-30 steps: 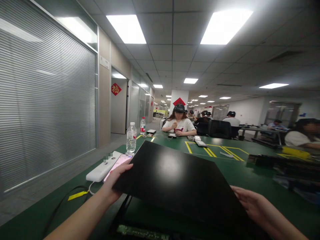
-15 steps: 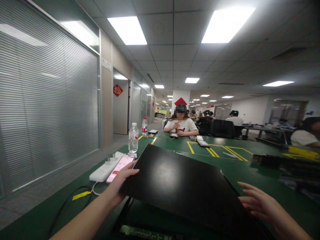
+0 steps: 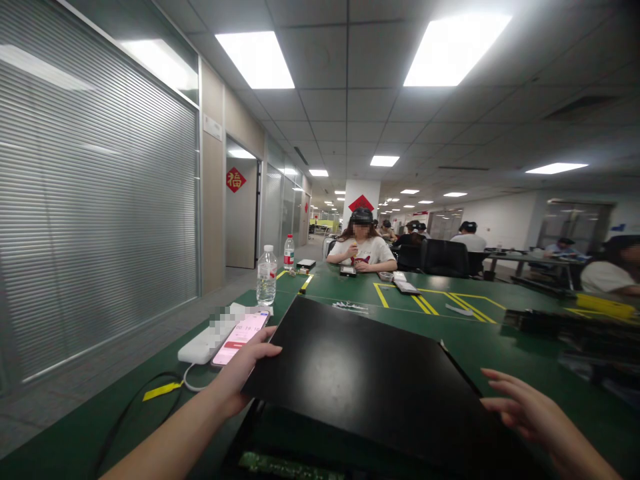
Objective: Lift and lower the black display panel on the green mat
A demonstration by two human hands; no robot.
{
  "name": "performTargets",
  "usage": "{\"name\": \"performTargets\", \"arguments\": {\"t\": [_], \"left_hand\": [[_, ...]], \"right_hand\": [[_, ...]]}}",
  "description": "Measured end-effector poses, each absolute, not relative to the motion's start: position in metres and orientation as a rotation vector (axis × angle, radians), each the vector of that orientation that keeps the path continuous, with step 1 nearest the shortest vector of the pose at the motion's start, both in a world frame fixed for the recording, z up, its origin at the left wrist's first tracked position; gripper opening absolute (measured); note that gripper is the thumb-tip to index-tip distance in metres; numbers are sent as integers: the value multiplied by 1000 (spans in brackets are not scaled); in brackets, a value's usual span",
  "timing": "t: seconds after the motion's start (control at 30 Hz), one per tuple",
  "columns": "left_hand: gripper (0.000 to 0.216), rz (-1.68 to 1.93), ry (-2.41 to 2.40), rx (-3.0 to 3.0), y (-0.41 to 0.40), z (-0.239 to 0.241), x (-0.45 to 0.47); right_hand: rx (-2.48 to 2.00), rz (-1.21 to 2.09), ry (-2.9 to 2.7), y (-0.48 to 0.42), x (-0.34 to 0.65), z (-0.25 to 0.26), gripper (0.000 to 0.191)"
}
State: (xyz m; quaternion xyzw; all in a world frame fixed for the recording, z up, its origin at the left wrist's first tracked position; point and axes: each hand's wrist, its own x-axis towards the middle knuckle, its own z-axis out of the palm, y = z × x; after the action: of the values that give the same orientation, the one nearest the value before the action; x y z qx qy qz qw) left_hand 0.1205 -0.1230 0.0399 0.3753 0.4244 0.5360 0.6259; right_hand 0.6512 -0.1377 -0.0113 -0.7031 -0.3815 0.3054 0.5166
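A flat, glossy black panel [image 3: 360,380] is tilted in front of me, its far edge raised above the table. My left hand [image 3: 245,373] grips its left edge, thumb on top and the other fingers underneath. My right hand [image 3: 525,410] is beside the right edge with its fingers stretched out; whether a fingertip touches the panel I cannot tell. Below the panel, a dark frame [image 3: 250,427] and a strip of green circuit board [image 3: 290,463] show at the bottom. The panel hides most of what lies under it.
Left of the panel lie a phone [image 3: 243,337], a white power strip [image 3: 205,343] and a cable with a yellow tag [image 3: 163,391]. A water bottle [image 3: 267,277] stands behind them. Small loose parts [image 3: 350,307] lie beyond the panel. A person [image 3: 363,250] sits across the green table [image 3: 320,283].
The panel's far edge has dropped slightly, uncovering more of the small parts behind it. My left hand has kept its hold. My right hand has shifted a little right and down.
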Motion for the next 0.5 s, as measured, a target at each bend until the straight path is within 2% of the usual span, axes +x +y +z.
{"name": "performTargets", "arguments": {"t": [0.17, 0.37, 0.5], "left_hand": [[67, 1160, 1046, 916, -125, 37, 122], [55, 1144, 1158, 984, -121, 29, 121], [57, 1117, 1194, 1019, -123, 27, 125]], "right_hand": [[-1652, 763, -945, -137, 666, -19, 59], [-1647, 910, -875, -129, 676, -24, 71], [-1648, 908, -881, -129, 677, -25, 71]]}}
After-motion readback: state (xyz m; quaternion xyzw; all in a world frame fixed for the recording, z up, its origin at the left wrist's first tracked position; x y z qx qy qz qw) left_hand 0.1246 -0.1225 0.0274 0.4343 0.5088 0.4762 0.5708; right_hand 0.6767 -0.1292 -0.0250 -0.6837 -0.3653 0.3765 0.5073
